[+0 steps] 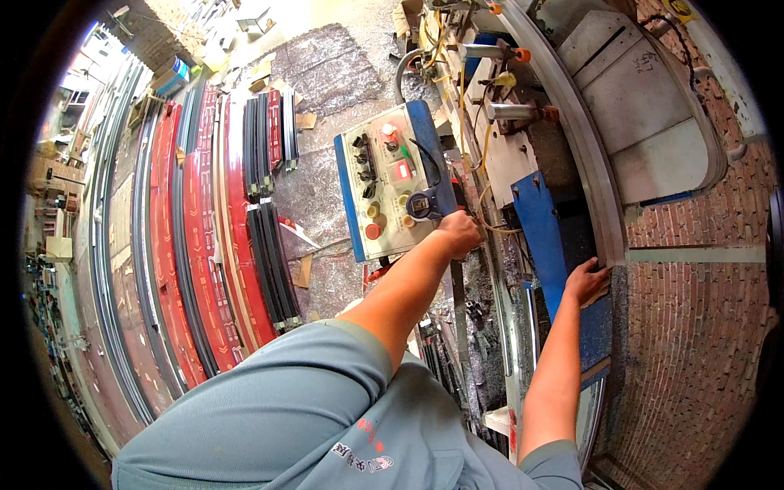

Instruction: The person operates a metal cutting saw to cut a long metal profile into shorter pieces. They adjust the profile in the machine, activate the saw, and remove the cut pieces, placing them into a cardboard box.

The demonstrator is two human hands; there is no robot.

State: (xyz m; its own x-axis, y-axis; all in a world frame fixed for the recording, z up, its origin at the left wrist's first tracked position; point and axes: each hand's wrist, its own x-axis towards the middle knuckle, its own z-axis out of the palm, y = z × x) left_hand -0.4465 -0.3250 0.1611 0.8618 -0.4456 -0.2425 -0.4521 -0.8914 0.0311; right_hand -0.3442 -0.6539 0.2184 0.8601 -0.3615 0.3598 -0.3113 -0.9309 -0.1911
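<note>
A control box (384, 184) with a pale panel and blue sides stands in front of me, carrying several knobs, buttons and a round dial. Close to its right lower corner is my left hand (460, 234), its fingers curled closed; what they grip, if anything, is hidden. On the right, a long silvery metal profile (584, 122) runs along the machine from the far side towards me. My right hand (586, 283) is at its near end, thumb and fingers around the end, above a blue machine panel (543, 245).
Clamp cylinders (523, 113) with orange fittings and yellow hoses line the machine bed. A large grey guard (653, 106) stands beyond the profile, before a brick wall (686, 343). Long red-wrapped profiles (200, 204) and black profiles (273, 261) lie at the left.
</note>
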